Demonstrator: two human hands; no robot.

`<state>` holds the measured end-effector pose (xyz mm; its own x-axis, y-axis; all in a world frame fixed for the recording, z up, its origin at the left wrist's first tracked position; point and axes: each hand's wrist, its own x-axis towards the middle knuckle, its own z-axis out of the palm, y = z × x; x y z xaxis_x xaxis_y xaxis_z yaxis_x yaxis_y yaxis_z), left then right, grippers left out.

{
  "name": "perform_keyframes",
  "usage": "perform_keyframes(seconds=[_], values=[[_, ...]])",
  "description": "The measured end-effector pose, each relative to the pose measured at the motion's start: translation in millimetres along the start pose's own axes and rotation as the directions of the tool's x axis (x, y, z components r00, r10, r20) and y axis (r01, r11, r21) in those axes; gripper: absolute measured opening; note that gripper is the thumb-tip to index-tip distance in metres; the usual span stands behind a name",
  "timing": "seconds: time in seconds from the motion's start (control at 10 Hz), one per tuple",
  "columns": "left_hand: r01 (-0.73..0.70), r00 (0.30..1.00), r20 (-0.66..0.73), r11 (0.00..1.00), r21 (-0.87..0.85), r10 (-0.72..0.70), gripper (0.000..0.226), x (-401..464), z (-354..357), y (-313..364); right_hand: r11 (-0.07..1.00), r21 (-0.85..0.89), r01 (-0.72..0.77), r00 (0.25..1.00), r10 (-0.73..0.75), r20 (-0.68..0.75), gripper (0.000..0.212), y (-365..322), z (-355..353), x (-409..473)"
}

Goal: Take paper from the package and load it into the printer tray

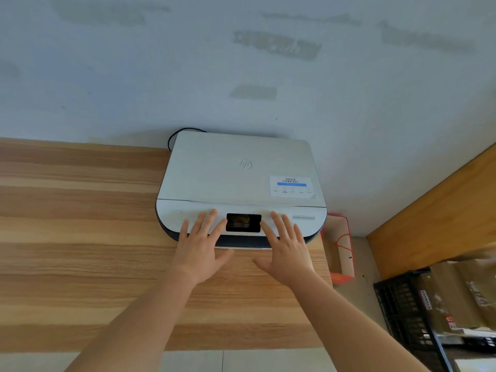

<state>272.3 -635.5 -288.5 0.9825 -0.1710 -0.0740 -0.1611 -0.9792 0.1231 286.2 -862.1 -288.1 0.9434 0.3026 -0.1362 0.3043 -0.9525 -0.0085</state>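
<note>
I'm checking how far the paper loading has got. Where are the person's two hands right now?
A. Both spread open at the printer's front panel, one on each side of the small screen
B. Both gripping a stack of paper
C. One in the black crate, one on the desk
A: the left hand and right hand lie open and empty on either side of the screen on the printer; no paper shows.

A white printer (241,183) sits at the centre of the frame on a wood-grain counter (80,237), its back against a pale wall. Both hands lie spread with flat fingers on its front panel: the left hand (201,242) just left of the dark screen (243,223), the right hand (285,248) just right of it. A black crate (402,312) shows at lower right.
</note>
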Motion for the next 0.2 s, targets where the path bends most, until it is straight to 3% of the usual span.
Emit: perform_keyframes(seconds=[0.2], values=[[0.036,0.992,0.127,0.975,-0.22,-0.008,0.093,-31,-70,16,0.979,0.2,0.033,0.992,-0.056,0.111,0.091,-6,-71,-42]])
